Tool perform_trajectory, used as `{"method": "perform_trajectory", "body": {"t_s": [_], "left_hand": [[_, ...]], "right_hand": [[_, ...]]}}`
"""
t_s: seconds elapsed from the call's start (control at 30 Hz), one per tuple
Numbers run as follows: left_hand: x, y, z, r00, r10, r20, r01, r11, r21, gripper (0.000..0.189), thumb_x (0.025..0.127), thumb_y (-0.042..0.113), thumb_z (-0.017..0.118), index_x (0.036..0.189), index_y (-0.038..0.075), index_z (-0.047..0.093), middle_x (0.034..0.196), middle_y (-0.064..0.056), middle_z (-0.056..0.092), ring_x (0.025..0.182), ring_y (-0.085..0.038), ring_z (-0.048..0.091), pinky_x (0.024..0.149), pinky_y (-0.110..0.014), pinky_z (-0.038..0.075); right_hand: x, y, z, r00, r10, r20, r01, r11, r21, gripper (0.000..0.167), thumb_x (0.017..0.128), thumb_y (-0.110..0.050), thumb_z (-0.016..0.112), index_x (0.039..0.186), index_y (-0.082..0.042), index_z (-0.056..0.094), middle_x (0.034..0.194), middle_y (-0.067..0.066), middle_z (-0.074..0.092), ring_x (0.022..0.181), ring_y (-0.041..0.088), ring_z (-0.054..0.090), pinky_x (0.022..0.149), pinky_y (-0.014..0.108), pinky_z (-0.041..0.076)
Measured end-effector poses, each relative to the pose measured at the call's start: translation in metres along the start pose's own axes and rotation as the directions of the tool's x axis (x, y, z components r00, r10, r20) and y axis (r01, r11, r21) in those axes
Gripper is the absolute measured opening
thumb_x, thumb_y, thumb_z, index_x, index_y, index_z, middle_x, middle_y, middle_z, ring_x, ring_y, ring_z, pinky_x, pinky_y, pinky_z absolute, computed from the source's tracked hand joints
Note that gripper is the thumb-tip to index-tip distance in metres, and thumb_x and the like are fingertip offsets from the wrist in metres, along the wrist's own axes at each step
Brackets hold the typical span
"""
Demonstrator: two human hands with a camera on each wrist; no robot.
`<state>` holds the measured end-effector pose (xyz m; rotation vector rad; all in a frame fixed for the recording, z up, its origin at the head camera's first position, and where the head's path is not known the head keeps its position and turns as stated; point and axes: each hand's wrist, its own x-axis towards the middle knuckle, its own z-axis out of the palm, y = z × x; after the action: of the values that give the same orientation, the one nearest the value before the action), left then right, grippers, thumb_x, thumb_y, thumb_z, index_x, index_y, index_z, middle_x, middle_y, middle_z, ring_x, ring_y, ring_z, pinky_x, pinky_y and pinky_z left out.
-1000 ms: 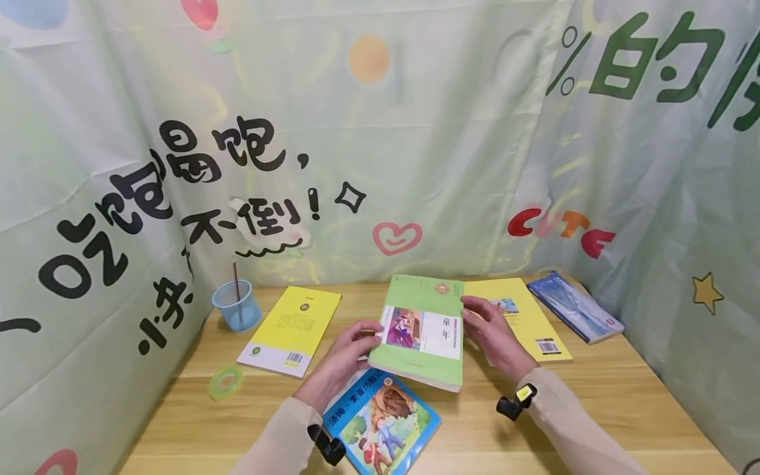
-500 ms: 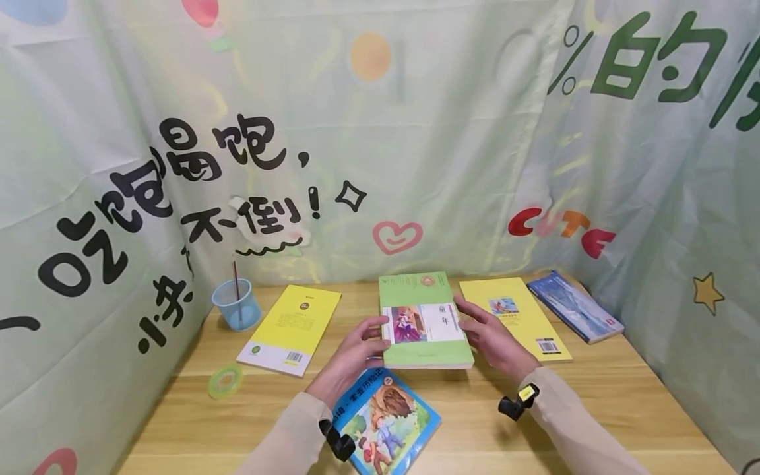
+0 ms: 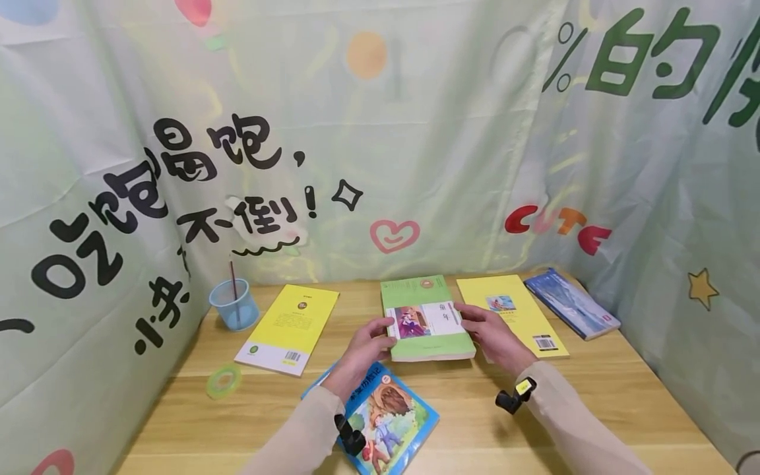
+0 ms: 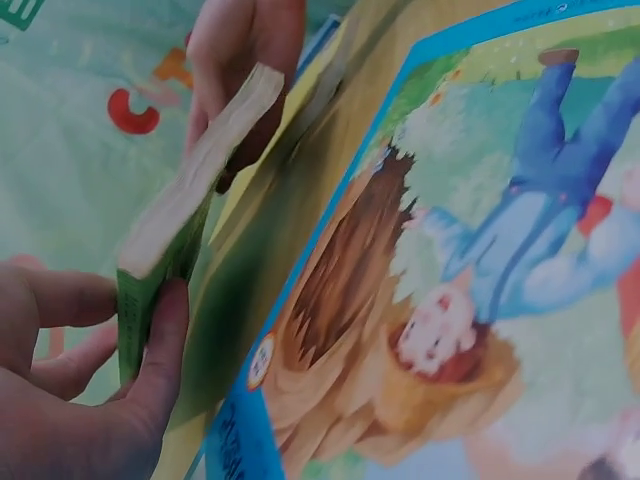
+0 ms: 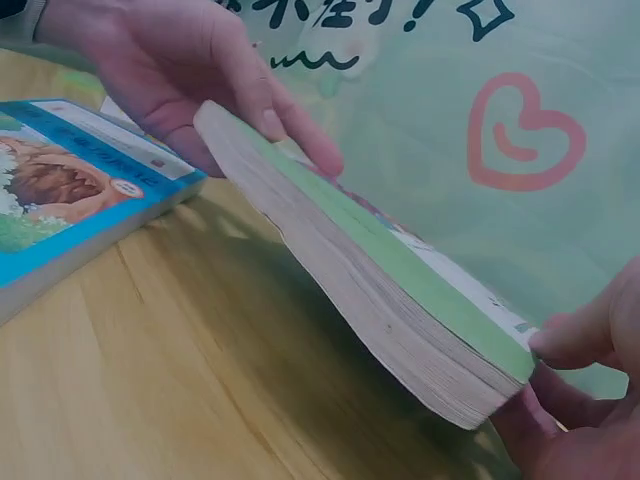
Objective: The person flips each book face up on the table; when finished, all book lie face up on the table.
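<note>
Both hands hold a thick green paperback book (image 3: 415, 290) with a picture panel on its cover. On the book's left edge, my left hand (image 3: 363, 349) pinches it between thumb and fingers, as the left wrist view also shows with the spine (image 4: 135, 320). My right hand (image 3: 495, 336) grips the opposite edge. In the right wrist view the book's page edges (image 5: 370, 310) face the camera, and the book is raised off the wooden table, tilted. A blue-bordered picture book (image 3: 394, 422) lies in front, partly covered by the left forearm.
To the left lie a yellow book (image 3: 291, 330) and a round green-yellow ring (image 3: 223, 381); behind them stands a blue cup (image 3: 234, 307) holding a thin stick. At right are another yellow book (image 3: 522, 316) and a blue-covered book (image 3: 570, 303). Printed fabric (image 3: 451, 165) surrounds the table.
The green book has turned squarer to the table's back, its near edge swinging right and away from me. My left hand has moved right and forward with it; the right hand keeps its hold.
</note>
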<state>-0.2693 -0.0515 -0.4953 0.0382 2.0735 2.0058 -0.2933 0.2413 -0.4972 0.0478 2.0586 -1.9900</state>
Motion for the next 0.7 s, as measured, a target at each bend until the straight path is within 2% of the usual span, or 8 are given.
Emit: {"method": "perform_trajectory", "body": {"t_s": [0.1,0.17,0.27,0.33,0.5,0.6,0.7], "left_hand": [[-0.001,0.000,0.006,1.000,-0.011,-0.008,0.011,0.999,0.031,0.051,0.103,0.004,0.066,0.154,0.004,0.059,0.157,-0.022,0.054,0.117,-0.024,0.066,0.093,-0.037,0.063],[-0.001,-0.001,0.010,1.000,-0.019,-0.009,0.020,0.999,0.050,0.052,0.104,0.004,0.064,0.156,0.006,0.058,0.162,-0.022,0.052,0.120,-0.025,0.068,0.095,-0.038,0.063],[-0.001,-0.002,0.014,1.000,-0.024,-0.005,0.025,0.998,0.060,0.055,0.104,0.003,0.063,0.158,0.006,0.056,0.164,-0.022,0.050,0.124,-0.027,0.067,0.099,-0.040,0.063],[-0.001,-0.003,0.016,0.999,-0.034,-0.004,0.034,0.998,0.062,0.057,0.102,0.002,0.064,0.158,0.006,0.055,0.165,-0.022,0.049,0.129,-0.029,0.065,0.103,-0.043,0.061],[-0.001,-0.002,0.018,0.997,-0.072,-0.002,0.072,0.995,0.068,0.056,0.100,0.005,0.066,0.156,0.009,0.060,0.170,-0.021,0.043,0.147,-0.034,0.048,0.122,-0.054,0.047],[0.001,-0.001,0.017,0.996,-0.085,0.018,0.085,0.996,0.034,0.054,0.103,0.009,0.064,0.156,0.010,0.059,0.171,-0.022,0.040,0.150,-0.034,0.045,0.127,-0.057,0.041],[0.002,0.000,0.016,0.996,-0.088,0.032,0.088,0.996,-0.003,0.052,0.105,0.013,0.063,0.157,0.010,0.058,0.171,-0.023,0.039,0.145,-0.032,0.047,0.126,-0.055,0.041]], "right_hand": [[0.002,-0.001,-0.001,1.000,0.000,-0.018,-0.001,0.999,-0.034,0.055,0.115,-0.004,0.041,0.170,-0.007,0.035,0.175,0.024,0.033,0.153,0.039,0.044,0.102,0.029,0.054],[0.003,-0.002,-0.002,1.000,-0.017,-0.018,0.015,0.995,-0.097,0.054,0.115,-0.003,0.040,0.169,-0.004,0.035,0.175,0.026,0.031,0.156,0.042,0.040,0.110,0.035,0.053],[0.004,-0.005,-0.002,0.999,-0.036,-0.030,0.030,0.983,-0.178,0.054,0.114,-0.003,0.040,0.168,-0.001,0.037,0.175,0.027,0.030,0.161,0.044,0.033,0.125,0.048,0.044],[0.004,-0.006,-0.002,0.999,-0.042,-0.030,0.034,0.975,-0.220,0.054,0.114,-0.002,0.039,0.168,0.000,0.037,0.175,0.028,0.030,0.162,0.045,0.030,0.130,0.055,0.037],[0.006,-0.006,-0.001,0.999,-0.035,-0.028,0.025,0.950,-0.311,0.052,0.113,0.000,0.040,0.165,0.002,0.040,0.174,0.028,0.033,0.162,0.047,0.030,0.131,0.062,0.034],[0.006,-0.006,0.000,0.999,-0.041,-0.019,0.032,0.935,-0.352,0.052,0.113,0.001,0.041,0.164,0.003,0.042,0.173,0.028,0.034,0.162,0.048,0.029,0.131,0.063,0.033],[0.006,-0.009,0.002,0.999,-0.033,-0.010,0.027,0.930,-0.367,0.052,0.113,-0.002,0.041,0.165,0.001,0.042,0.174,0.027,0.033,0.163,0.047,0.028,0.132,0.063,0.031]]}}
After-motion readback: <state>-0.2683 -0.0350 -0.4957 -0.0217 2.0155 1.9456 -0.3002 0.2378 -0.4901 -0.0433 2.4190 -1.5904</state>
